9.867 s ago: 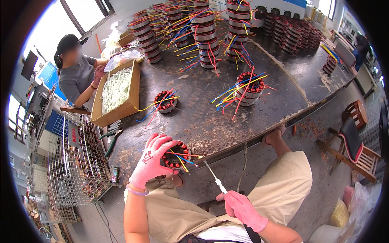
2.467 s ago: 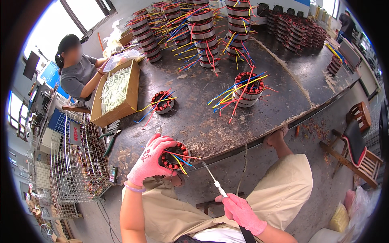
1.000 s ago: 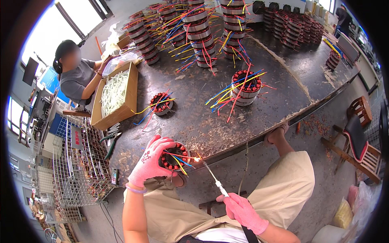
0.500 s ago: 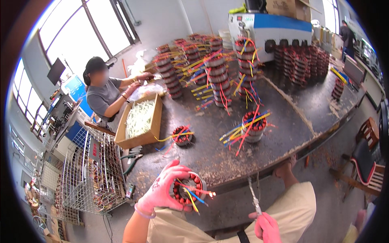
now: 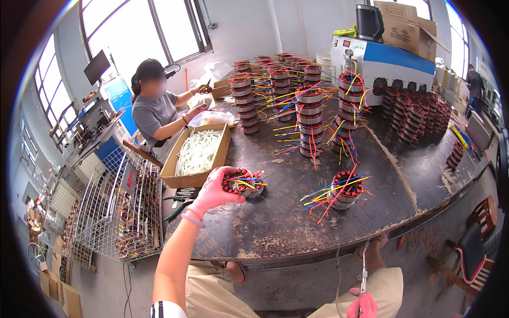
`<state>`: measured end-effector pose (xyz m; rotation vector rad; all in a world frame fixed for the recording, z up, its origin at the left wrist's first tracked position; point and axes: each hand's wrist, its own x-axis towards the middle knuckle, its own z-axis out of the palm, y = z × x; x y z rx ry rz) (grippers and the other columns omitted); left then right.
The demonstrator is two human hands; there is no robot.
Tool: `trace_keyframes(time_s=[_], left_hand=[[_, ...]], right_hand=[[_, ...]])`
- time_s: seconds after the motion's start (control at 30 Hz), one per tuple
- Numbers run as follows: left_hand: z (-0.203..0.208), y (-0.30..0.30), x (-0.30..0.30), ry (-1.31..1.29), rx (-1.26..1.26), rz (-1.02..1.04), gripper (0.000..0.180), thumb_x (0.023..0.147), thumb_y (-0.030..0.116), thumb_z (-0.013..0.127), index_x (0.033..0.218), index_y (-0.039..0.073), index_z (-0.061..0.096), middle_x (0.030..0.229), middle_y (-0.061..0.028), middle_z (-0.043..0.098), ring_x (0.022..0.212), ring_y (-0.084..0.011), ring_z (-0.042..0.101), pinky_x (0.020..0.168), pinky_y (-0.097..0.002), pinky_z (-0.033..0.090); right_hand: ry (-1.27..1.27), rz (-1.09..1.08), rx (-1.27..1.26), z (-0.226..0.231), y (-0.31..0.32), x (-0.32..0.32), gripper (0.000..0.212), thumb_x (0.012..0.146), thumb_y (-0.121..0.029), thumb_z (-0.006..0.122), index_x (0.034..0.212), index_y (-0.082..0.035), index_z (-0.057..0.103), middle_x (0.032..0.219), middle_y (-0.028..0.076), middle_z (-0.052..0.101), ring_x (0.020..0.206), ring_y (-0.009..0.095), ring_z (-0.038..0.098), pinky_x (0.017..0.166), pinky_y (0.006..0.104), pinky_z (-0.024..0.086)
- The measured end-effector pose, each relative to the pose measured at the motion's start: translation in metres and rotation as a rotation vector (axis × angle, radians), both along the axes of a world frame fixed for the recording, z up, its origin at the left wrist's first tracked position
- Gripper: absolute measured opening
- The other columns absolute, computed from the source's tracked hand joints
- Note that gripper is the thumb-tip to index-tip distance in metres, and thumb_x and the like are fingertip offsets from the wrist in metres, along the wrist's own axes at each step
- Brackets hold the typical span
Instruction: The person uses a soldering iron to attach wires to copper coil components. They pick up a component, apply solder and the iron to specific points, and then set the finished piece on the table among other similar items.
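My left hand (image 5: 214, 193), in a pink glove, grips a motor stator (image 5: 244, 182) with red windings by its left side. Red, blue and yellow lead wires stick out of its top. It is over the near left of the table, where another stator stood before; whether it rests on that one is hidden. Low at the right, in front of the table edge, my right hand (image 5: 362, 306), also in pink, is closed around a slim metal rod-like tool (image 5: 364, 273) pointing up. Another stator piece (image 5: 345, 191) with loose coloured leads stands on the table to the right.
Tall stacks of wired stators (image 5: 310, 122) fill the back of the dark table (image 5: 297, 228). A cardboard box (image 5: 204, 175) of white strips and green-handled pliers (image 5: 177, 209) lie left. Across the table, a co-worker (image 5: 159, 114) holds scissors. A wire cage (image 5: 122, 212) stands at left.
My left hand has carried the stator from above my lap forward over the table, to where the small stator stood. My right hand still holds the tool, lower in the picture.
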<state>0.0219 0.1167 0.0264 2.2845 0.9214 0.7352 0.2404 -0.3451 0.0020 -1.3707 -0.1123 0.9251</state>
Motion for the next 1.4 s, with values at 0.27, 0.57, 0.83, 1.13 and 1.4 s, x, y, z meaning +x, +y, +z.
trace_keyframes(time_s=[0.27, 0.57, 0.83, 1.13, 1.4], left_hand=[[-0.026, 0.029, 0.028, 0.097, 0.081, 0.085, 0.086, 0.053, 0.026, 0.095, 0.124, -0.001, 0.055, 0.119, -0.0140, 0.059, 0.114, -0.0239, 0.058, 0.104, -0.0362, 0.046], [-0.029, 0.025, 0.025, 0.083, 0.047, 0.123, 0.084, 0.054, 0.027, 0.095, 0.122, -0.004, 0.057, 0.118, -0.0147, 0.065, 0.107, -0.0219, 0.065, 0.097, -0.0341, 0.052], [-0.004, 0.017, 0.011, 0.312, 0.245, 0.055, 0.085, 0.064, 0.035, 0.089, 0.133, 0.000, 0.054, 0.129, -0.0190, 0.059, 0.124, -0.0315, 0.056, 0.108, -0.0383, 0.043], [0.033, -0.102, 0.184, 0.190, 0.323, -0.256, 0.095, 0.074, 0.063, 0.075, 0.138, -0.003, 0.050, 0.145, -0.0223, 0.049, 0.134, -0.0364, 0.047, 0.114, -0.0416, 0.036], [0.023, -0.116, 0.257, 0.327, 0.105, -0.210, 0.111, 0.061, 0.057, 0.084, 0.143, -0.004, 0.040, 0.134, -0.0231, 0.054, 0.124, -0.0359, 0.054, 0.105, -0.0408, 0.044]], right_hand=[[-0.015, 0.002, -0.026, -0.005, 0.005, 0.008, 0.030, 0.104, -0.034, 0.050, 0.085, -0.012, 0.055, 0.054, -0.006, 0.034, 0.043, 0.006, 0.028, 0.041, 0.0245, 0.019], [-0.038, 0.010, -0.038, -0.011, 0.002, 0.009, 0.032, 0.104, -0.033, 0.048, 0.099, -0.007, 0.066, 0.054, -0.007, 0.034, 0.043, 0.005, 0.028, 0.041, 0.0237, 0.018], [0.051, 0.013, 0.038, -0.021, -0.004, 0.006, 0.034, 0.105, -0.032, 0.048, 0.113, -0.004, 0.066, 0.055, -0.007, 0.033, 0.043, 0.005, 0.027, 0.040, 0.0235, 0.018], [-0.043, -0.064, 0.085, 0.001, -0.008, 0.005, 0.035, 0.105, -0.032, 0.049, 0.076, -0.013, 0.052, 0.054, -0.005, 0.034, 0.044, 0.006, 0.030, 0.041, 0.0242, 0.019], [-0.061, -0.051, 0.115, -0.006, -0.019, 0.003, 0.042, 0.105, -0.034, 0.049, 0.068, -0.015, 0.048, 0.052, -0.004, 0.037, 0.042, 0.007, 0.030, 0.041, 0.0252, 0.019]])
